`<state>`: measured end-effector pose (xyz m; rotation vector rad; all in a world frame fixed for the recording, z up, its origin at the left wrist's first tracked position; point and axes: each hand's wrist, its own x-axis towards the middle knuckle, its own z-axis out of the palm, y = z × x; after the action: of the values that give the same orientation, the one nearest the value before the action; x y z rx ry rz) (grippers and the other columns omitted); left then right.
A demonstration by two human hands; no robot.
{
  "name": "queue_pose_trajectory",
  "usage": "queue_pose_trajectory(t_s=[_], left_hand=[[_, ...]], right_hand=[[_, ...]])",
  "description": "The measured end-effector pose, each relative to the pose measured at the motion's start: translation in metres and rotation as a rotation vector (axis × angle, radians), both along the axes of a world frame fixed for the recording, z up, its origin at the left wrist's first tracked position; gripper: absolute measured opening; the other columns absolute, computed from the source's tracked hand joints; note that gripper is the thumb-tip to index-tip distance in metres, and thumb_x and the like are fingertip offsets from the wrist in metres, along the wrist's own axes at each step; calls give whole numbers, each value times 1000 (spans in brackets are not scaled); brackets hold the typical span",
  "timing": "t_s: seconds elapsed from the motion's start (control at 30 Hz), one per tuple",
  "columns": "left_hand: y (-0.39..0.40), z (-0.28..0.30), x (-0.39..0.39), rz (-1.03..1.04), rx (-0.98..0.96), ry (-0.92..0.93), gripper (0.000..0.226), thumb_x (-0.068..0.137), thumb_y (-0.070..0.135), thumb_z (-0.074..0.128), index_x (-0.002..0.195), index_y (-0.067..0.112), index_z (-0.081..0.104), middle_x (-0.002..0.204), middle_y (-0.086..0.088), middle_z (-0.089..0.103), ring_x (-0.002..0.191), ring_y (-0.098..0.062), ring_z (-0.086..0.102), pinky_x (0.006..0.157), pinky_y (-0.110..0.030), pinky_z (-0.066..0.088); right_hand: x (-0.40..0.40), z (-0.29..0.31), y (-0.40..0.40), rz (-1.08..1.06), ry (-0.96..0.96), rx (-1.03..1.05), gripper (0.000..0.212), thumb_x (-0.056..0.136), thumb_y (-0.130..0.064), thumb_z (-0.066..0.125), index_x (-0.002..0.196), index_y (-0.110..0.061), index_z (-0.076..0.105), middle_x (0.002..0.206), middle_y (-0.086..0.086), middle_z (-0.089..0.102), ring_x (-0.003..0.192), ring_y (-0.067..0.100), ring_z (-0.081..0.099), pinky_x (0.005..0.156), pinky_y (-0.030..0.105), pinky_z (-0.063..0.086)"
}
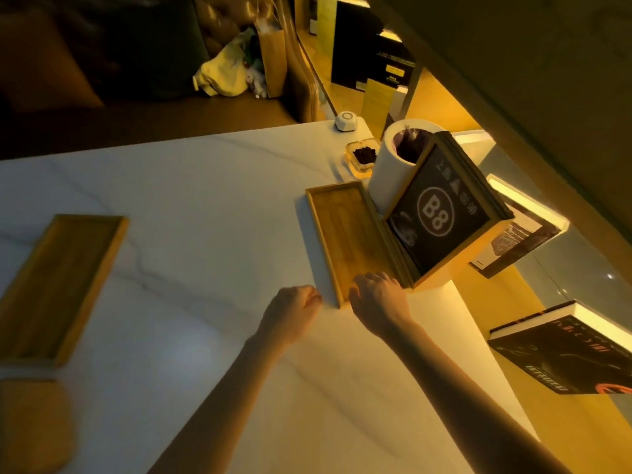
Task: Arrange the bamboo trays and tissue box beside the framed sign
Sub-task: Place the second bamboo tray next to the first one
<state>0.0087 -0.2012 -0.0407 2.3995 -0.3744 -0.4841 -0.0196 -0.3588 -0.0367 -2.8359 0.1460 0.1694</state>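
A long bamboo tray point(345, 230) lies on the white table, its right side against the framed sign point(441, 213) marked "B8". My right hand point(379, 304) rests on the tray's near end, fingers curled over its rim. My left hand point(294, 311) is a loose fist just left of that same corner, close to the tray's edge. A second bamboo tray point(58, 285) lies far left on the table, away from both hands. I cannot pick out a tissue box; a white cylindrical holder point(390, 165) stands behind the sign.
A glass ashtray point(362, 157) and a small white device point(346, 120) sit at the table's far right corner. The table's right edge point(478, 340) runs just beyond the sign, with books point(564, 354) on shelves below. A sofa with bags is beyond the far edge.
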Motion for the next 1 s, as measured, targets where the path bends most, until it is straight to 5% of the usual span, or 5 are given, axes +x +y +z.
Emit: queue_pose_trajectory(t_s=[0.13, 0.37, 0.6, 0.77, 1.0], left_hand=[[47, 26, 7, 82, 25, -66, 31, 91, 25, 41, 86, 1, 59, 77, -15, 64, 71, -24, 59, 70, -34, 49], [151, 57, 19, 266, 60, -231, 28, 90, 22, 41, 79, 5, 60, 66, -8, 58, 66, -25, 56, 62, -31, 44], [260, 50, 33, 408, 243, -415, 22, 90, 19, 42, 79, 7, 55, 72, -17, 57, 72, -36, 58, 56, -35, 39], [342, 25, 48, 452, 414, -342, 38, 90, 23, 44, 125, 7, 44, 126, -20, 54, 111, -38, 52, 89, -48, 47], [406, -11, 65, 549, 516, -3, 58, 92, 29, 40, 140, 8, 17, 153, -14, 16, 140, -32, 17, 111, -51, 24]], right_hand=[[17, 24, 48, 86, -15, 4, 30, 95, -30, 38, 107, -10, 58, 104, 5, 62, 99, 20, 57, 85, 33, 51], [42, 45, 145, 204, -141, 26, 33, 95, -28, 36, 97, -7, 61, 88, 5, 65, 73, 13, 55, 65, 24, 45], [56, 45, 245, 366, -145, 186, 32, 96, -25, 34, 118, -10, 52, 120, 8, 59, 110, 23, 51, 91, 36, 44], [64, 24, 302, 474, -43, 219, 42, 96, -26, 33, 134, -10, 35, 141, 8, 43, 130, 24, 34, 106, 37, 30], [69, -24, 349, 493, 254, 160, 58, 96, -38, 25, 144, -12, 4, 157, 6, -2, 143, 22, -7, 114, 40, -6]])
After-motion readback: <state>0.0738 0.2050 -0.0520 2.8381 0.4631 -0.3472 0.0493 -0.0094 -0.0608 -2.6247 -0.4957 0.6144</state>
